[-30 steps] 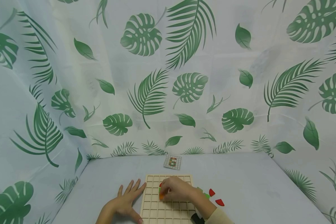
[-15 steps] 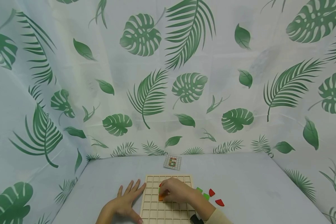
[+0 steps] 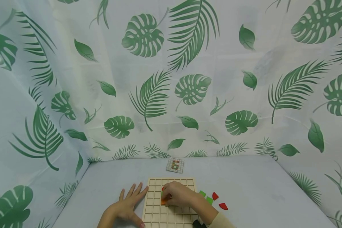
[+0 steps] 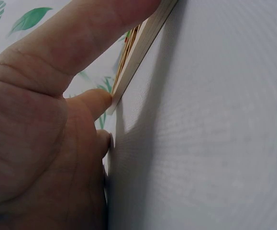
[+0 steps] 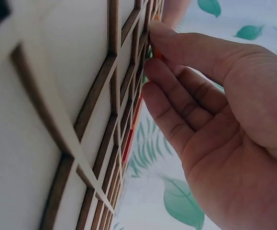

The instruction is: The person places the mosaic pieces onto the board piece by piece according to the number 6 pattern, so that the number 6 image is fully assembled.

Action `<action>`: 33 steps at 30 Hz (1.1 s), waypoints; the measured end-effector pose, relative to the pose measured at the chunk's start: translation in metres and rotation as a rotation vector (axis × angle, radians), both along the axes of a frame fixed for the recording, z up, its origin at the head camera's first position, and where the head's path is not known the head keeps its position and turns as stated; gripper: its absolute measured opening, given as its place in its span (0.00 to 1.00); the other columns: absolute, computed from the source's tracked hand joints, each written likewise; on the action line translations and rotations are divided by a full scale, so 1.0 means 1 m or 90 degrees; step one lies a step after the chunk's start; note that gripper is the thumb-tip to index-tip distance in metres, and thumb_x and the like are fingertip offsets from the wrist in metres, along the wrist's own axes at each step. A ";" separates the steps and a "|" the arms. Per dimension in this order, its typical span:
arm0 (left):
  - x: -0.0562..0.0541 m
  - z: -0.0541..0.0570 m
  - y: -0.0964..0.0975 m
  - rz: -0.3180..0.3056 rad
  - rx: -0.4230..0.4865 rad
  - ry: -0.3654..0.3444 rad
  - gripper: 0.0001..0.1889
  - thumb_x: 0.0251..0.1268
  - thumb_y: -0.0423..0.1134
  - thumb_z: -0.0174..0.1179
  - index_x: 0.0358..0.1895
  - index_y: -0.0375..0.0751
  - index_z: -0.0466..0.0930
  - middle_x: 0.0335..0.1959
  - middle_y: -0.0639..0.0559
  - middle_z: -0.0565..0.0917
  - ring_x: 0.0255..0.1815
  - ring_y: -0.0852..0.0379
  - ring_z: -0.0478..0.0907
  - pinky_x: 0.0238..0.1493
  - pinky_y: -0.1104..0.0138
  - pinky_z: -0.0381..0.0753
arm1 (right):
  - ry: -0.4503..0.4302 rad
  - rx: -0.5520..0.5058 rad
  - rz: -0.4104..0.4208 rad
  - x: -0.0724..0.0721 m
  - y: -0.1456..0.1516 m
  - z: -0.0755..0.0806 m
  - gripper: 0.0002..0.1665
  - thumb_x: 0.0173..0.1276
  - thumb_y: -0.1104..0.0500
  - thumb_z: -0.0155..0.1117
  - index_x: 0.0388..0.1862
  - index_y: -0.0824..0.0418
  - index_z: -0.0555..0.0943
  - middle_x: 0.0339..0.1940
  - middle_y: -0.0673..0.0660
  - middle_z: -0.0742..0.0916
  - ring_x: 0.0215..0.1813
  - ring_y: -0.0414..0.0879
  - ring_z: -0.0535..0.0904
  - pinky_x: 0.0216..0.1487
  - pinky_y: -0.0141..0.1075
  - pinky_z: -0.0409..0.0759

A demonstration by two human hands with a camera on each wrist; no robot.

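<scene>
Head view: orange piece in the pinch, down at the grid!

And it's the right hand [image 3: 179, 193] at work, thumb and fingertips closed on the orange piece [image 3: 163, 200], low over the left-middle cells of the wooden board [image 3: 155, 218]. Whether it sits fully in its cell, I can't tell; fingers cover much of it. Across the way, the left hand [image 3: 127, 205] spreads its fingers, gripping nothing, with fingertips and thumb against the board's left edge.

How will this piece handle? Light and stiff, I'd judge, probably smooth enough to skid, and unlikely to break. Best hold: opposite edges, thumb to fingertip, leaving the underside free for those raised ridges. The board looks rigid, light enough to slide, so steady it by the rim.

Beside it, right: a red wedge [image 3: 223, 206] and a green tile [image 3: 209, 200], loose on the table [image 3: 253, 186].
</scene>
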State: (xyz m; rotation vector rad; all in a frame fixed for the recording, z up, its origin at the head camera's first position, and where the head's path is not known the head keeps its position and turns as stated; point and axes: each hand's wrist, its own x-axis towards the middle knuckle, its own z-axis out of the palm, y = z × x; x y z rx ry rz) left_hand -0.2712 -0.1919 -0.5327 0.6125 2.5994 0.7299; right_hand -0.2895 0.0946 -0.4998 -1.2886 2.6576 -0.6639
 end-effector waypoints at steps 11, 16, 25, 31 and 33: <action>0.000 -0.002 0.000 -0.003 -0.002 0.005 0.74 0.31 0.70 0.82 0.86 0.56 0.47 0.87 0.38 0.39 0.86 0.29 0.29 0.70 0.21 0.23 | -0.003 0.002 0.004 0.001 0.001 -0.001 0.07 0.63 0.59 0.79 0.41 0.52 0.93 0.37 0.41 0.86 0.35 0.27 0.73 0.37 0.22 0.77; 0.001 -0.002 0.000 -0.003 -0.004 0.012 0.74 0.31 0.70 0.82 0.86 0.56 0.47 0.87 0.38 0.40 0.86 0.29 0.29 0.70 0.21 0.23 | 0.001 0.005 0.007 0.000 0.001 -0.001 0.07 0.64 0.58 0.78 0.41 0.52 0.93 0.37 0.41 0.85 0.35 0.28 0.72 0.38 0.22 0.76; 0.002 -0.001 0.000 -0.001 -0.005 0.010 0.74 0.31 0.70 0.82 0.86 0.55 0.47 0.87 0.37 0.40 0.86 0.29 0.30 0.70 0.21 0.23 | -0.006 -0.034 -0.002 0.000 0.007 0.005 0.07 0.67 0.59 0.76 0.44 0.54 0.92 0.41 0.44 0.88 0.40 0.32 0.81 0.41 0.23 0.80; 0.002 0.001 0.001 0.001 -0.009 0.007 0.74 0.30 0.70 0.82 0.86 0.55 0.47 0.87 0.38 0.40 0.86 0.29 0.30 0.71 0.21 0.23 | -0.011 -0.058 -0.041 -0.004 0.021 0.018 0.12 0.69 0.57 0.74 0.50 0.57 0.91 0.46 0.48 0.89 0.43 0.34 0.82 0.46 0.28 0.83; 0.002 0.002 0.001 0.002 -0.006 0.006 0.74 0.30 0.70 0.82 0.86 0.55 0.48 0.87 0.38 0.40 0.86 0.29 0.30 0.71 0.21 0.23 | -0.006 -0.066 -0.048 -0.006 0.027 0.019 0.13 0.70 0.56 0.74 0.51 0.57 0.91 0.47 0.48 0.89 0.46 0.37 0.84 0.49 0.31 0.84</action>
